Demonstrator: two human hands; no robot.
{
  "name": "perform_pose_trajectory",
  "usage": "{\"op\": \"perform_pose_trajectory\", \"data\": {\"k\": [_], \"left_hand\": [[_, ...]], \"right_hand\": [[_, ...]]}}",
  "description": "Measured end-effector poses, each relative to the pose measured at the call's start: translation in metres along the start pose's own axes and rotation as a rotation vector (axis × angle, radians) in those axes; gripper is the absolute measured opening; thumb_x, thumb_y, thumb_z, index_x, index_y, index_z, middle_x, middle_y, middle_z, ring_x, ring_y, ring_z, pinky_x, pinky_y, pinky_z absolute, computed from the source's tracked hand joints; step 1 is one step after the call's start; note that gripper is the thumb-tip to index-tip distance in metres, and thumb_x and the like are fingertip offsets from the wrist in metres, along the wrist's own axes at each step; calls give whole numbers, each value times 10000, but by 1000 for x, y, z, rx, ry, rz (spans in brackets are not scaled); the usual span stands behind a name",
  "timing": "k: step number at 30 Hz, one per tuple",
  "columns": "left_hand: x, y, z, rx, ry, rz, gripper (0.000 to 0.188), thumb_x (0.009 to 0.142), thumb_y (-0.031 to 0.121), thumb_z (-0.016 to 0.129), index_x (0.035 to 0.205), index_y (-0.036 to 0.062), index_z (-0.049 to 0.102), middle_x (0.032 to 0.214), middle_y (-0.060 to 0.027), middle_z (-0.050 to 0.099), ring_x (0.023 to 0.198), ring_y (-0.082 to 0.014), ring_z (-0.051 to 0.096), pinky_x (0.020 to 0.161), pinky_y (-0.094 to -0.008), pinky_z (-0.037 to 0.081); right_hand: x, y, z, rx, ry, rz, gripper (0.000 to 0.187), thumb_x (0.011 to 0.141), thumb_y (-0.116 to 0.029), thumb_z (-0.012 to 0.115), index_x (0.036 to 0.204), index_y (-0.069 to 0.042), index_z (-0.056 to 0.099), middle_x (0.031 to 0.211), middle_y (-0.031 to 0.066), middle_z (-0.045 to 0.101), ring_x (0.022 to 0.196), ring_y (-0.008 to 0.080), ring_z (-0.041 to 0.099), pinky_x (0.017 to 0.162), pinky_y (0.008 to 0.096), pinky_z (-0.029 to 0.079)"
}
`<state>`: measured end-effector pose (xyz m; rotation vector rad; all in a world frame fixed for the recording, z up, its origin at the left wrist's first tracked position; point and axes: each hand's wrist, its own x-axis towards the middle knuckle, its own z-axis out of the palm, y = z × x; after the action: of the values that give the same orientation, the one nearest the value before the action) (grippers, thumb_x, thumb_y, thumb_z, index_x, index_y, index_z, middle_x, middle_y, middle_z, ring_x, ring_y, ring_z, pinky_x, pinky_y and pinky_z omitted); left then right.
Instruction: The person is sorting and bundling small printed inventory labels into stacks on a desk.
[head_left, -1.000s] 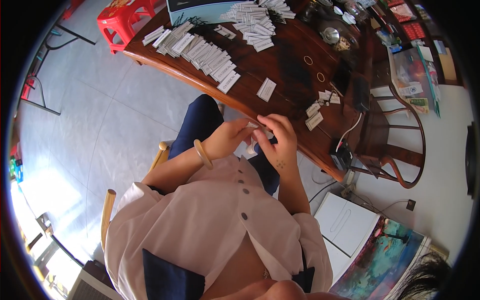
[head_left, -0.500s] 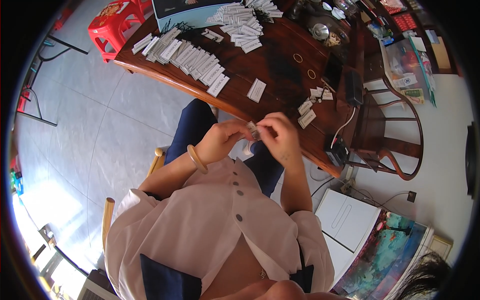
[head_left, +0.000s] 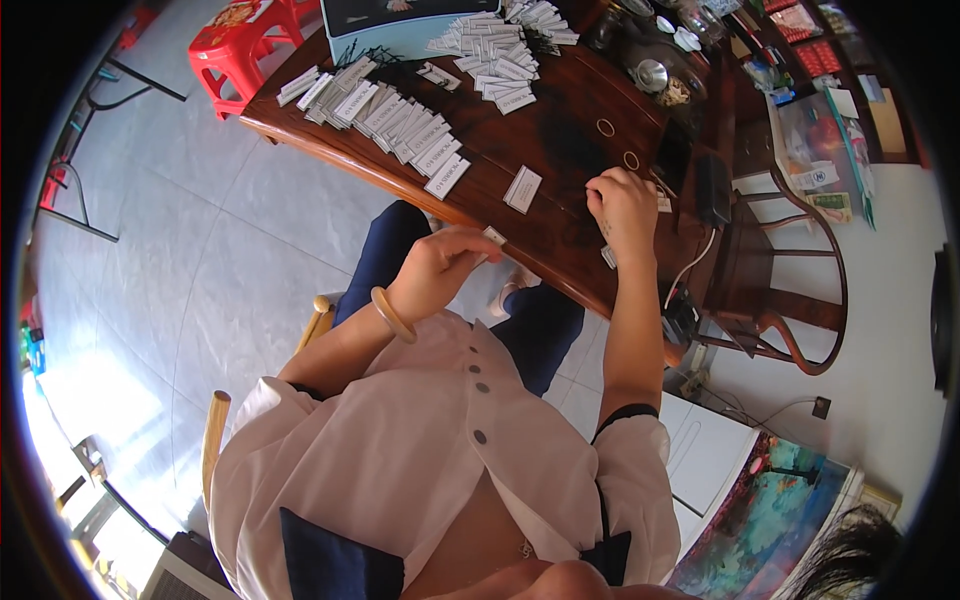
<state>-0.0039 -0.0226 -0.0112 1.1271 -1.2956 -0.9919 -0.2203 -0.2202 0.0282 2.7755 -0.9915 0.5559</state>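
My left hand [head_left: 440,268], with a tan bangle at its wrist, is closed on a small white card [head_left: 493,236] above the table's front edge. The card's top end shows past the fingertips. Farther right, my right hand [head_left: 626,215] rests low over the tabletop with its fingers curled together. What they pinch, if anything, is hidden. Small white cards [head_left: 609,257] peek out beside that wrist. Between the hands lies a single white card [head_left: 522,189] with dark print. To its left, overlapping white cards [head_left: 400,130] form a long row.
Another heap of cards [head_left: 497,62] lies near a light-blue box [head_left: 420,42]. Two thin gold-coloured rings [head_left: 605,128] and a dark phone [head_left: 672,158] are on the dark wooden table [head_left: 470,130]. A red stool [head_left: 225,62] stands left, a wooden chair [head_left: 790,310] right.
My right hand has left my left hand and moved right and forward onto the table, covering the small cards there. My left hand has stayed nearly in place, still holding the card.
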Motion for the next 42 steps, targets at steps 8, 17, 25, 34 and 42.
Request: {"op": "perform_pose_trajectory", "data": {"k": [8,17,25,34,42], "left_hand": [[13,-1,-10,77,178,97,166,848,36,685,1008,-7,676,968,-95,668,889,-169,655,763,-268,503],[32,-13,-3,33,244,69,116,854,18,685,945,-51,665,951,-105,663,842,-177,683,717,-253,531],[28,-4,-7,-262,244,-97,99,894,31,645,918,-65,658,925,-89,663,826,-149,679,721,-245,531],[22,-7,-4,-354,215,-98,118,899,47,646,935,-62,669,913,-93,672,819,-132,667,732,-247,540],[17,2,-6,-365,149,-149,129,912,55,631,949,-61,673,920,-88,677,832,-130,663,763,-244,543]], "right_hand": [[0,-57,-36,96,119,-145,118,778,-80,679,865,-99,601,893,5,667,894,193,635,1011,438,371],[0,-86,-28,213,38,-160,157,766,-105,716,874,-104,601,828,-1,653,880,181,636,1099,530,272],[-6,-80,-30,144,-21,-158,217,735,-137,748,934,-117,664,854,-2,653,876,169,623,1091,517,284],[-13,-128,-25,494,25,-30,456,742,-65,734,1174,-112,594,1049,68,571,815,219,642,719,370,541],[-20,-127,-14,400,314,-164,252,722,-52,766,953,-77,670,814,33,570,639,204,620,531,305,509]]}}
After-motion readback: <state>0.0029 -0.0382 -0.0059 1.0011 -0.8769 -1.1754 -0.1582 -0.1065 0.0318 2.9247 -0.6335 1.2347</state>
